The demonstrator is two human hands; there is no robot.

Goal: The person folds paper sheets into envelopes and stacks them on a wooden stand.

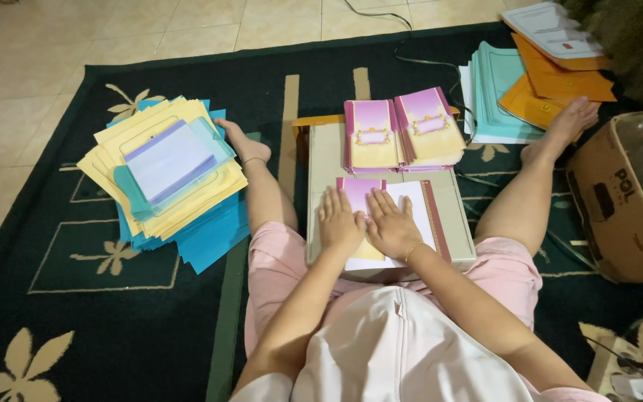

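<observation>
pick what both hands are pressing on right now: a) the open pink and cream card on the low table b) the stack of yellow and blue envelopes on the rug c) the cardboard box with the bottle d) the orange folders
a: the left hand and right hand lie flat, side by side, on the open pink and cream card on the low table.
</observation>
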